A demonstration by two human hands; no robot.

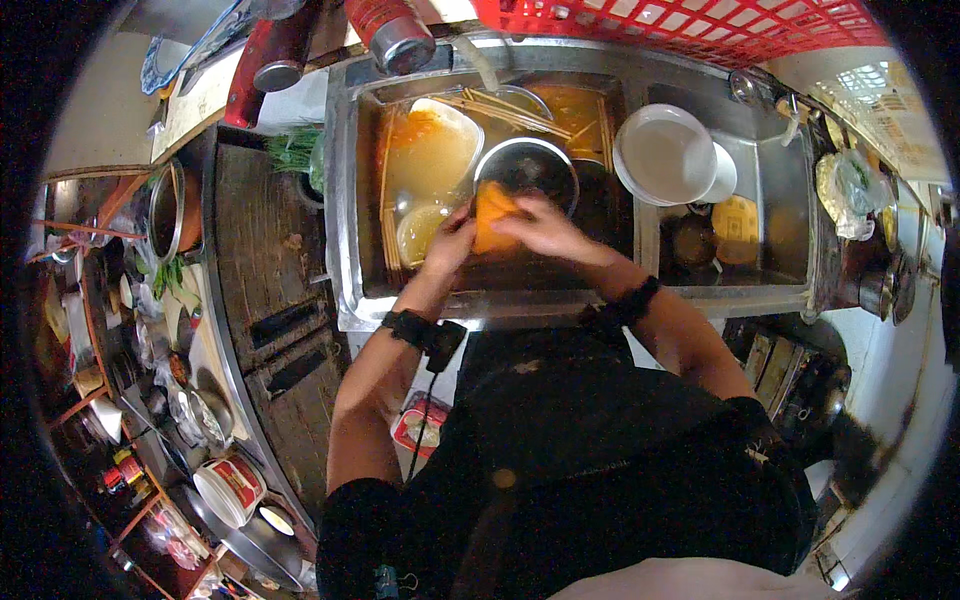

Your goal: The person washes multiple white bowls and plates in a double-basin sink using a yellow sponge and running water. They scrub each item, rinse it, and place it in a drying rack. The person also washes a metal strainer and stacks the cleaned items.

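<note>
Both my hands are over the left basin of a metal double sink (349,270). Between them is an orange item (493,221), perhaps a cloth or sponge; its exact kind is blurred. My left hand (452,234) grips its left edge, while my right hand (541,225) lies across its right side, slightly blurred by motion. Just behind the hands stands a round dark-inside bowl or pot with a bright rim (526,161). A white container (442,146) with orange residue and a yellowish bowl (420,232) sit to the left. Wooden chopsticks (510,114) lie across the back of the basin.
Stacked white bowls (666,154) stand in the right basin, near a yellow item (735,229). Behind the sink are a faucet (478,66), a red-labelled can (390,34) and a red plastic basket (690,30). A wooden board (274,225) and a crowded counter lie at left.
</note>
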